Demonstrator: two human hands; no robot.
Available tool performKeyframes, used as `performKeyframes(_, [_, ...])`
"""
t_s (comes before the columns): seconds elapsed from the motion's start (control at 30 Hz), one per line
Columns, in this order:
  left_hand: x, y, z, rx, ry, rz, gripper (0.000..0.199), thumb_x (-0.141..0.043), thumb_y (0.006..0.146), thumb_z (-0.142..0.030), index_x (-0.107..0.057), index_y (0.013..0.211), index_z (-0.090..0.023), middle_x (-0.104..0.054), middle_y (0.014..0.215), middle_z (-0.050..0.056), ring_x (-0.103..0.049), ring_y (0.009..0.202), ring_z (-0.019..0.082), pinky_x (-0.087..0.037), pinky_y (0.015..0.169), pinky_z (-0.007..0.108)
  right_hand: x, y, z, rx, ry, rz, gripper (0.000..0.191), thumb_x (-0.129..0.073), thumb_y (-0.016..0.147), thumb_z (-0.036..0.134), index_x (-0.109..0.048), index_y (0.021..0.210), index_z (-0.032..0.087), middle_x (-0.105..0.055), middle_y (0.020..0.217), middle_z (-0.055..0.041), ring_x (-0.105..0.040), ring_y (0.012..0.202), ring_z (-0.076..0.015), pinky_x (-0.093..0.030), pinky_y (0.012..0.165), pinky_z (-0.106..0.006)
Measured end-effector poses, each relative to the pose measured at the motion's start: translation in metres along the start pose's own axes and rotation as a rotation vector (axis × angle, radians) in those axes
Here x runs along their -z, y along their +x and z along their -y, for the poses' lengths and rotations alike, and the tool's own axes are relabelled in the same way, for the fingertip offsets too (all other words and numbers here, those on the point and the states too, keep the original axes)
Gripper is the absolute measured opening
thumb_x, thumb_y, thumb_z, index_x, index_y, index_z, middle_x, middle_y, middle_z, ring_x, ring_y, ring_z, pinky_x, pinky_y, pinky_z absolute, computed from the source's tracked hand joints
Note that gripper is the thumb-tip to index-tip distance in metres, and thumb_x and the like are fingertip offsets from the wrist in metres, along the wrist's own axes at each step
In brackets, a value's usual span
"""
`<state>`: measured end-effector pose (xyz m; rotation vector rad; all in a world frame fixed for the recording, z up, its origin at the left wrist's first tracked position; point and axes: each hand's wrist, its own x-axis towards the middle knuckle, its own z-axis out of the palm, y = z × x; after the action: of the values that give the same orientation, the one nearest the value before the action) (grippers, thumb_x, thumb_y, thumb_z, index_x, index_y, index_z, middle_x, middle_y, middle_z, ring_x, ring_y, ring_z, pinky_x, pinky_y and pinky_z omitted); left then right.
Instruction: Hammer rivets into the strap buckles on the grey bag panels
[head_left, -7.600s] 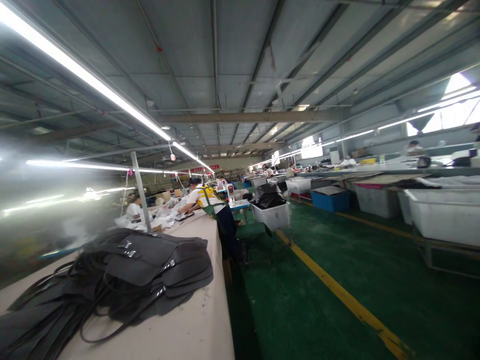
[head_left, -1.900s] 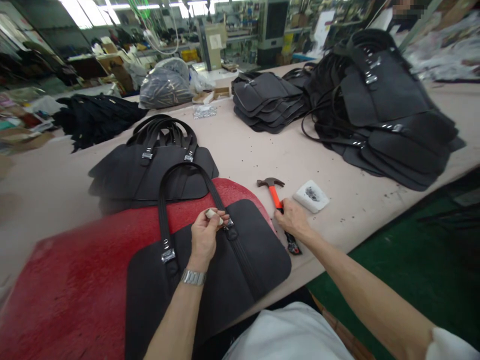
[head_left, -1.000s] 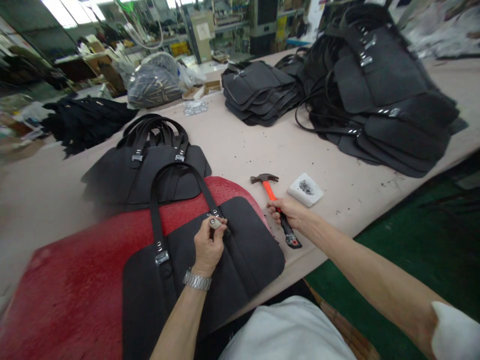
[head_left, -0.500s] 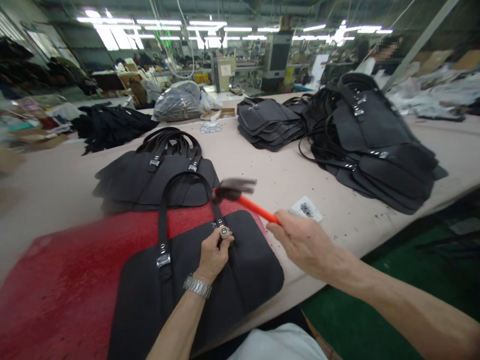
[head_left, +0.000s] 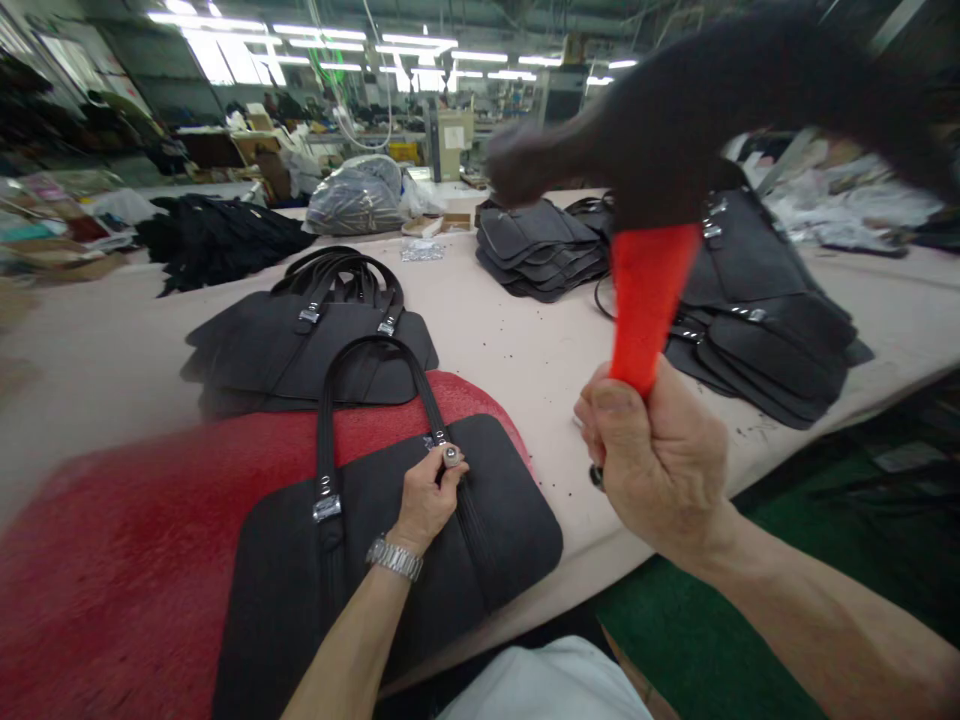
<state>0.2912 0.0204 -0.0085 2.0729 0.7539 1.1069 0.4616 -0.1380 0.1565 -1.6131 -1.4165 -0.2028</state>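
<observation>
A claw hammer (head_left: 654,290) with an orange-red handle is raised close to the camera, its dark head blurred. My right hand (head_left: 660,460) is wrapped round that handle, above the table's right side. My left hand (head_left: 427,500), with a metal watch at the wrist, pinches a short metal punch (head_left: 451,456) seen end-on. The punch stands over the right strap of a black bag panel (head_left: 390,560), just below the strap's buckle; its lower end is hidden by my fingers. The panel lies on a red mat (head_left: 150,540), its handle loop (head_left: 375,345) pointing away from me.
Beyond the mat lies a stack of black panels with handles (head_left: 255,350). More black panels (head_left: 540,245) are piled at the back right, partly behind the hammer. A plastic-wrapped bundle (head_left: 356,200) and a heap of black pieces (head_left: 225,240) sit along the far side.
My right hand has lifted the hammer from near the punch, up and to the right, towards the camera. My left hand and the bag panel have stayed in place.
</observation>
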Motion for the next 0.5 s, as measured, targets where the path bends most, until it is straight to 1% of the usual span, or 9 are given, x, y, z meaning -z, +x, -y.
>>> performKeyframes(0.03, [0.0, 0.0, 0.0, -0.005, 0.005, 0.002, 0.014, -0.058, 0.09, -0.028, -0.063, 0.1, -0.019, -0.071, 0.091, 0.004, -0.067, 0.085, 0.019, -0.051, 0.082, 0.029, -0.003, -0.005, -0.001, 0.019, 0.008, -0.01, 0.026, -0.032, 0.102, 0.039, -0.042, 0.086, 0.022, -0.046, 0.061, 0.0023, -0.041, 0.051, -0.0122, -0.026, 0.052, -0.027])
performKeyframes(0.07, [0.0, 0.0, 0.0, -0.01, 0.011, 0.003, 0.013, -0.058, 0.09, -0.028, -0.063, 0.099, -0.019, -0.071, 0.089, 0.004, -0.067, 0.082, 0.018, -0.051, 0.08, 0.028, -0.007, -0.013, -0.006, 0.051, -0.024, 0.055, 0.026, -0.033, 0.102, 0.038, -0.042, 0.084, 0.021, -0.046, 0.059, 0.002, -0.04, 0.05, -0.0122, -0.024, 0.051, -0.027])
performKeyframes(0.1, [0.0, 0.0, 0.001, -0.013, 0.018, 0.006, 0.013, -0.058, 0.09, -0.027, -0.063, 0.098, -0.019, -0.07, 0.086, 0.003, -0.066, 0.079, 0.017, -0.051, 0.077, 0.028, -0.012, -0.023, -0.013, 0.085, -0.085, 0.187, 0.026, -0.034, 0.101, 0.036, -0.042, 0.082, 0.021, -0.046, 0.058, 0.0017, -0.037, 0.048, -0.012, -0.02, 0.05, -0.028])
performKeyframes(0.17, [0.0, 0.0, 0.001, -0.02, 0.028, 0.016, 0.011, -0.058, 0.09, -0.027, -0.064, 0.096, -0.019, -0.069, 0.082, 0.002, -0.065, 0.074, 0.016, -0.05, 0.073, 0.026, -0.02, -0.039, -0.033, 0.078, -0.244, 0.475, 0.025, -0.036, 0.1, 0.033, -0.045, 0.08, 0.02, -0.048, 0.057, 0.0009, -0.033, 0.046, -0.0118, -0.015, 0.05, -0.03])
performKeyframes(0.2, [0.0, 0.0, 0.002, -0.024, 0.029, 0.018, 0.011, -0.058, 0.09, -0.027, -0.064, 0.095, -0.019, -0.069, 0.082, 0.002, -0.064, 0.073, 0.016, -0.05, 0.072, 0.026, -0.021, -0.043, -0.043, 0.041, -0.303, 0.56, 0.024, -0.037, 0.099, 0.033, -0.047, 0.082, 0.02, -0.049, 0.058, 0.0005, -0.033, 0.047, -0.0119, -0.014, 0.051, -0.031])
performKeyframes(0.23, [-0.001, 0.0, 0.002, -0.026, 0.026, 0.018, 0.011, -0.058, 0.09, -0.026, -0.064, 0.095, -0.019, -0.069, 0.083, 0.002, -0.065, 0.074, 0.016, -0.05, 0.073, 0.026, -0.022, -0.045, -0.052, -0.016, -0.335, 0.593, 0.025, -0.037, 0.1, 0.034, -0.048, 0.084, 0.019, -0.05, 0.059, 0.0003, -0.034, 0.048, -0.0121, -0.014, 0.051, -0.031])
performKeyframes(0.3, [0.0, 0.0, 0.001, -0.022, 0.014, 0.011, 0.01, -0.058, 0.089, -0.025, -0.063, 0.096, -0.019, -0.07, 0.088, 0.002, -0.065, 0.079, 0.017, -0.05, 0.077, 0.026, -0.023, -0.042, -0.07, -0.137, -0.295, 0.594, 0.029, -0.035, 0.1, 0.039, -0.047, 0.083, 0.019, -0.05, 0.061, 0.0001, -0.04, 0.052, -0.0125, -0.019, 0.051, -0.029])
performKeyframes(0.43, [0.001, 0.0, -0.002, 0.008, -0.021, 0.013, 0.011, -0.059, 0.089, -0.025, -0.063, 0.098, -0.02, -0.07, 0.091, 0.003, -0.066, 0.083, 0.017, -0.049, 0.08, 0.027, -0.032, -0.033, -0.108, -0.507, -0.152, 0.636, 0.036, -0.026, 0.101, 0.042, -0.048, 0.082, 0.02, -0.052, 0.063, 0.001, -0.047, 0.048, -0.0115, -0.032, 0.047, -0.023])
performKeyframes(0.5, [0.002, 0.0, -0.006, 0.025, -0.042, 0.023, 0.011, -0.058, 0.089, -0.025, -0.062, 0.098, -0.02, -0.069, 0.091, 0.003, -0.065, 0.084, 0.017, -0.049, 0.08, 0.027, -0.042, -0.034, -0.127, -0.596, -0.204, 0.64, 0.038, -0.024, 0.1, 0.04, -0.052, 0.086, 0.018, -0.056, 0.066, -0.0019, -0.05, 0.047, -0.0134, -0.038, 0.047, -0.026])
